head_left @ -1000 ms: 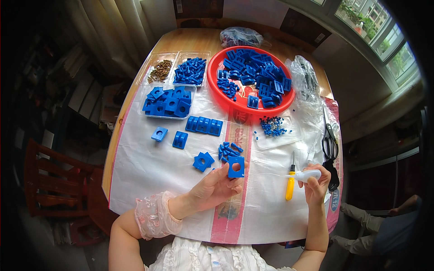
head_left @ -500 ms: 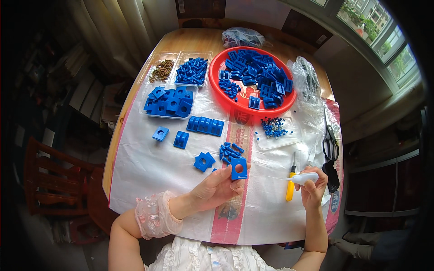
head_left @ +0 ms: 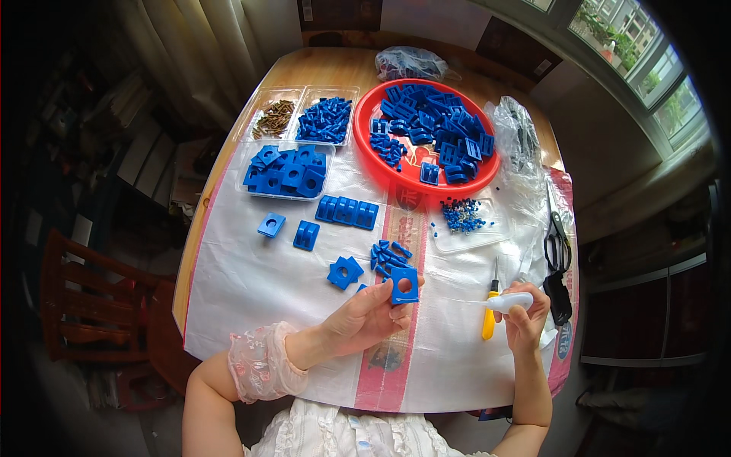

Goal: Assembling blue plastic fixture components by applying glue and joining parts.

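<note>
The left hand [head_left: 365,312] pinches a holed blue square plate [head_left: 404,297] at 5 o'clock of the blue pegs [head_left: 384,259]. The right hand [head_left: 524,326] grips a white needle-nozzle squeeze bottle [head_left: 512,302] at the plate's 3 o'clock, aimed toward 9 o'clock. Excess squeezing could cause uncontrolled discharge; a loose pinch could drop the plate.

Printed marks on the sheet and the far panels

On the white woven sheet [head_left: 472,373], a pink centre stripe [head_left: 381,392] carries a dark round emblem [head_left: 409,199] with a character-like sign, just near of the red basin [head_left: 371,166]. Faded reddish lettering [head_left: 397,250] follows, then a smudged dark print [head_left: 392,358] toward the near edge; neither reads clearly. A blue oval mark [head_left: 563,348] with small characters stands at the sheet's right edge. Far off, white barcode labels sit on the left dark panel [head_left: 346,14] and the right one [head_left: 509,47], too small to read.
</note>
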